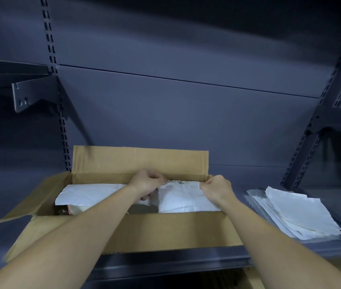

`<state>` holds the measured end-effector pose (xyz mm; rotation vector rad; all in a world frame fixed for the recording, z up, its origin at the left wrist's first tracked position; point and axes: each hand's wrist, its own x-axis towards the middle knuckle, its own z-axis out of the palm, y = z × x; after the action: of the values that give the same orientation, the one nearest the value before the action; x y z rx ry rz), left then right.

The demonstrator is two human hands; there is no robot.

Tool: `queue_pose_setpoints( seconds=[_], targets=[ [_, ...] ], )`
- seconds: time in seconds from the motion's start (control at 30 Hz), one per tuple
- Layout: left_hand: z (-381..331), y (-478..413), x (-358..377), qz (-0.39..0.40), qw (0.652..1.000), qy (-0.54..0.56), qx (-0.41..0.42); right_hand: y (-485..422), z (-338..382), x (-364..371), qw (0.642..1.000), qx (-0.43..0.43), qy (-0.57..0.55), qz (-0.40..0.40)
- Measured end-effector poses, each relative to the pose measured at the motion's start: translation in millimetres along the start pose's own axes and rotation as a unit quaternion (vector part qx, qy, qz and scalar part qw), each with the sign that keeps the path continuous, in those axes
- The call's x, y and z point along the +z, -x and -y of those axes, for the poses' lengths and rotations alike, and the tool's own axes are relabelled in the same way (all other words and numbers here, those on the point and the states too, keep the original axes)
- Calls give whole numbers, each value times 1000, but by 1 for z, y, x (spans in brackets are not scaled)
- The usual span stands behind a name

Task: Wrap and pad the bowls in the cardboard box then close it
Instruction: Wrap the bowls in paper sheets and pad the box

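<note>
An open cardboard box (165,230) stands on a dark shelf, its back flap upright and its left flap spread outward. Inside on the right lies a white wrapping sheet (182,202), bulging over something hidden beneath it. My left hand (146,181) pinches that sheet's far left edge. Over at the sheet's far right corner, my right hand (217,187) grips it. Another white sheet (90,193) covers the left part of the box. A bit of a bowl (75,209) peeks out under its near edge.
A stack of white paper sheets (299,213) on clear plastic bags lies on the shelf right of the box. A metal shelf bracket (34,94) juts out at upper left. Slotted uprights (319,109) frame the dark back panel.
</note>
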<state>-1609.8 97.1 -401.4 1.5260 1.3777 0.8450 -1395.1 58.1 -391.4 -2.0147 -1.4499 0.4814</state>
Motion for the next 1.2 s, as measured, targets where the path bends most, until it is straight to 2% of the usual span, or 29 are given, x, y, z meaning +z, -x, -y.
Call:
queue_pose_setpoints(
  seconds=[0.2,0.4,0.57,0.77,0.87,0.97,1.03,1.1,1.2],
  targets=[
    [-5,4,-15,114,992,-16,-42,-8,0,5,999,28,-31,4],
    [-1,-3,-8,49,996,-6,-72,-5,4,1,998,34,-16,42],
    [0,-10,-2,31,996,-30,-80,-4,4,-4,998,42,-12,47],
    [-1,-10,-2,-7,996,-89,31,-2,4,2,999,3,-18,34],
    [-1,-5,-6,-20,993,-92,71,4,8,4,998,-18,34,46],
    [6,-1,-10,-39,960,-228,158,2,7,8,995,-27,83,43],
    [12,0,-11,9,938,-280,205,-2,7,11,993,-32,110,43],
    [14,1,-10,64,917,-328,217,-4,8,13,989,-38,138,45],
    [12,3,-4,94,886,-399,218,-6,7,19,986,-58,148,42]
  ],
)
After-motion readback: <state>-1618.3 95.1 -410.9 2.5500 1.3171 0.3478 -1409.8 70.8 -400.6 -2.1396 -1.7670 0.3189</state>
